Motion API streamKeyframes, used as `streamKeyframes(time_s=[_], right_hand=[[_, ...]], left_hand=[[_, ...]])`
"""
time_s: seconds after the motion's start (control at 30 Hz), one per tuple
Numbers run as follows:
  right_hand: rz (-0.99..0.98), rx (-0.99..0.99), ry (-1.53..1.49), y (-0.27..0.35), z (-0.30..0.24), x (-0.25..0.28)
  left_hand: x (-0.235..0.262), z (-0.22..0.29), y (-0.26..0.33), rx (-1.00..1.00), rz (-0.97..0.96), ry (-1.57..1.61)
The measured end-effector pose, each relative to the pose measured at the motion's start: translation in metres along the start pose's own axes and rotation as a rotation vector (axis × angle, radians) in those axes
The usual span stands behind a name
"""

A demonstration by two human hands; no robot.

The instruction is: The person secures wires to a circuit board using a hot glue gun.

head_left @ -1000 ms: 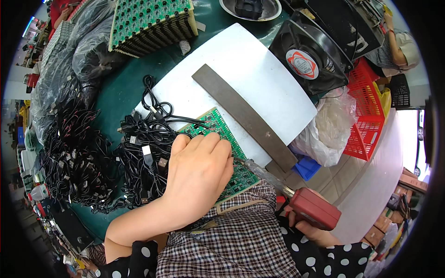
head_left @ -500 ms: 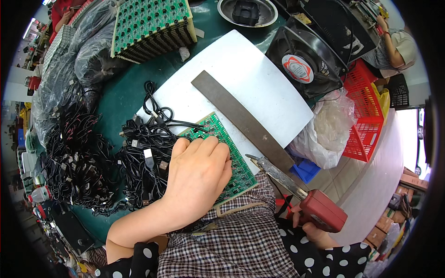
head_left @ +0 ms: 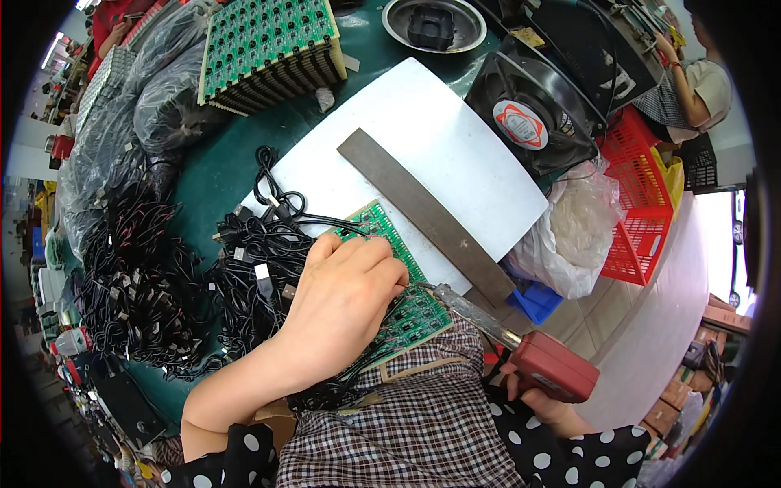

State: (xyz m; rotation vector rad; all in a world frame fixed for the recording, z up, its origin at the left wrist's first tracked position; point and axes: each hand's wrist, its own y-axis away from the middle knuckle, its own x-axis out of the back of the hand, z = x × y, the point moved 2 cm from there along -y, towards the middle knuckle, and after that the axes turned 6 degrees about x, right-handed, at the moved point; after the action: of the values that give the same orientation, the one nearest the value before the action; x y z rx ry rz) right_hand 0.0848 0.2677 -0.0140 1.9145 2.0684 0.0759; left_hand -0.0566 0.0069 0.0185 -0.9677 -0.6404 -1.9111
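Note:
A green circuit board panel (head_left: 419, 321) lies at the near edge of a white sheet (head_left: 415, 102), partly over my lap. Bent over it is my left hand (head_left: 346, 289), fingers pinched; a thin cable end shows at the fingertips, and black cable (head_left: 370, 354) passes beneath the palm. My right hand (head_left: 541, 407) grips the handle of a red soldering gun (head_left: 557, 366). The gun's tip reaches the panel right beside my left fingertips; whether it touches a joint is too small to tell. A flat brown bar (head_left: 427, 211) rests across the sheet.
Bundled black USB cables (head_left: 256, 268) lie left of the panel, with a bigger heap (head_left: 138, 285) beyond. A stack of circuit panels (head_left: 272, 57), a metal bowl (head_left: 390, 24) and a black fan (head_left: 533, 106) stand farther back. A red crate (head_left: 630, 211) is at the right.
The soldering gun has moved left, bringing its tip from the panel's edge to my left fingertips. My left hand has shifted slightly and now pinches at the panel's middle.

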Motion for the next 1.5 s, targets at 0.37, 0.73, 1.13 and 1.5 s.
streamKeyframes(time_s=[0.37, 0.73, 1.13, 1.5], right_hand=[[-0.054, 0.061, 0.215, -0.001, 0.004, 0.001], [0.026, -0.047, -0.058, -0.007, -0.004, -0.007], [0.147, 0.304, 0.358, -0.011, -0.061, 0.004], [0.605, 0.775, 0.334, -0.125, -0.066, 0.048]], left_hand=[[-0.005, 0.002, 0.000, 0.005, 0.061, 0.008], [-0.007, 0.000, -0.001, 0.038, 0.085, 0.000], [-0.004, 0.008, -0.001, 0.049, 0.045, -0.051], [0.001, 0.000, 0.012, -0.070, 0.101, -0.184]])
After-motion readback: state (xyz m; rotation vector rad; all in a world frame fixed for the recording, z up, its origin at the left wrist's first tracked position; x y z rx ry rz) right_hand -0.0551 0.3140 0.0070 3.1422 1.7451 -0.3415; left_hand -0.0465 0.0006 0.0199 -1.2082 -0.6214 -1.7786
